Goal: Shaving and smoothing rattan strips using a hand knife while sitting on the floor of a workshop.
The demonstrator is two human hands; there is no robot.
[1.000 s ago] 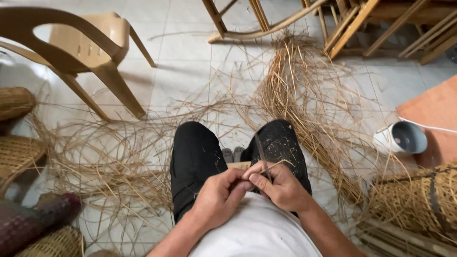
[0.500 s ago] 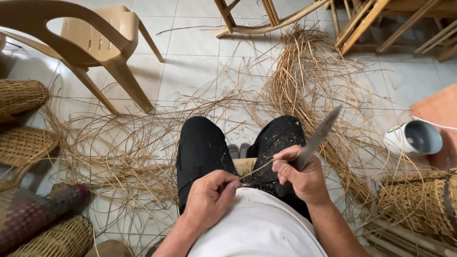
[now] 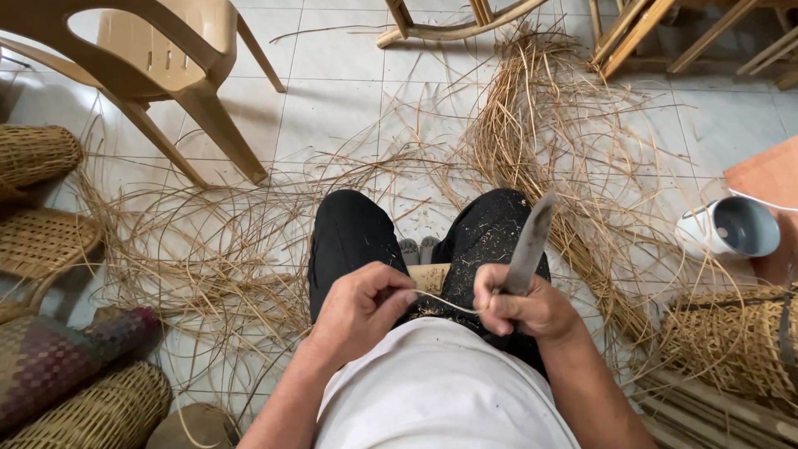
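Seated on a tiled floor (image 3: 332, 91), knees in black trousers (image 3: 349, 241) drawn up, white shirt (image 3: 440, 391) at the bottom of the view. Right hand (image 3: 524, 308) clenched round the handle of a knife (image 3: 529, 245), the grey blade tilted up toward one o'clock, dull and flat, tip just over the right knee. Left hand (image 3: 362, 308) pinched shut on a thin pale strip of cane (image 3: 445, 303), thumb and forefinger closed on it. Strip slender, light straw in colour, curving gently between the two hands just above the lap, its right end meeting the right hand at the base of the blade. Pale shavings dusted over the right trouser leg.

Loose cane fibres (image 3: 549, 141) heaped at twelve to two o'clock from the hands, long, dry and tan, more of them tangled across the tiles from nine to eleven o'clock. Tan plastic chair (image 3: 158, 50) at eleven o'clock, well apart. Woven baskets (image 3: 37, 154) stacked along the left edge at nine o'clock, another woven basket (image 3: 731, 341) at three o'clock near the right elbow. White cup-shaped container (image 3: 731, 229) lying on its side at two o'clock. Wooden furniture legs (image 3: 632, 29) along the top edge at one o'clock.
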